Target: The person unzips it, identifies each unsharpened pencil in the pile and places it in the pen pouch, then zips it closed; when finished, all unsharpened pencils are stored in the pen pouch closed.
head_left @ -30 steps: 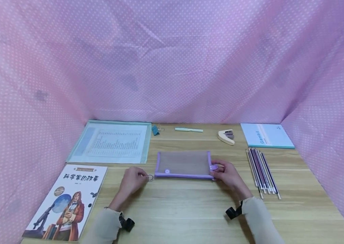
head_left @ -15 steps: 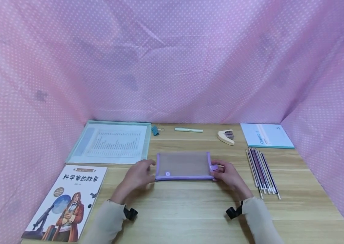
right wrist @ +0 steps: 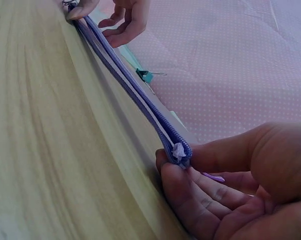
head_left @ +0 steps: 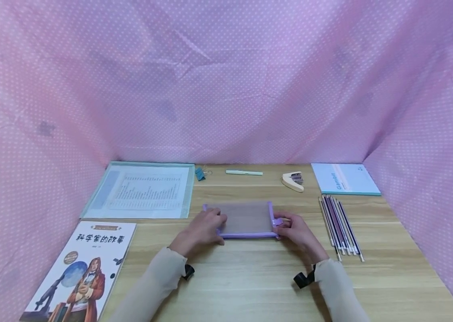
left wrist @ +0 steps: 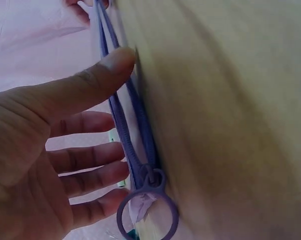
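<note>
Pouch (head_left: 249, 218) lies between left hand (head_left: 203, 227), fingers loose, thumb across the parted zip (right wrist: 143, 101), and right hand (head_left: 296, 229), fingertips pinching one corner. Risk: zip could pucker closed if right pinch slips, left offering little hold.

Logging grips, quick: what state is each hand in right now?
Left hand: open, at the left end of the purple-trimmed zip pouch.
Right hand: closed, pinching the zip pouch's right end.
</note>
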